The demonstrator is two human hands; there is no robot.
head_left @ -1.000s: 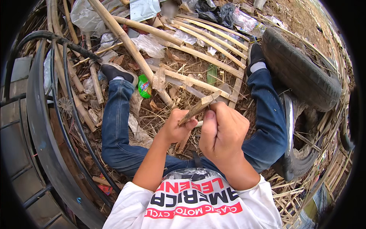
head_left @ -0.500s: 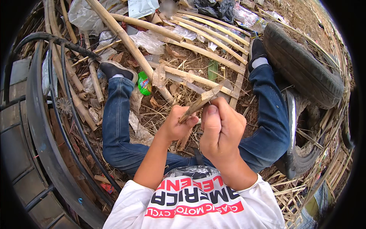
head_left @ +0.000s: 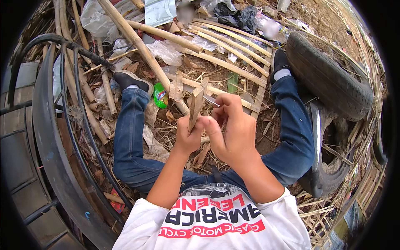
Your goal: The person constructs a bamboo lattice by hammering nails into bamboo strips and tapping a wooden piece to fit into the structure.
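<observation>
My left hand (head_left: 187,136) is closed around the lower end of a short, weathered piece of split bamboo (head_left: 196,102), which stands up nearly upright from the fist. Just right of it, my right hand (head_left: 234,127) has its index finger curled. A thin curved metal piece (head_left: 211,100) comes out from that finger toward the bamboo; its other end is hidden in the hand. The right thumb stretches over to the left hand's fingertips. Beyond both hands, a frame of split bamboo slats (head_left: 233,66) lies on the ground between my feet.
An old tyre (head_left: 329,79) leans at the right, beyond my right leg. Along the left stands a black metal frame (head_left: 52,137). Bamboo poles (head_left: 137,41), plastic bags (head_left: 164,52) and a green wrapper (head_left: 159,95) litter the ground. Woven bamboo strips (head_left: 318,216) lie at lower right.
The bamboo piece has swung from a rightward slant to nearly upright. My right hand has turned and its index finger has lifted, bringing the curved metal piece into sight.
</observation>
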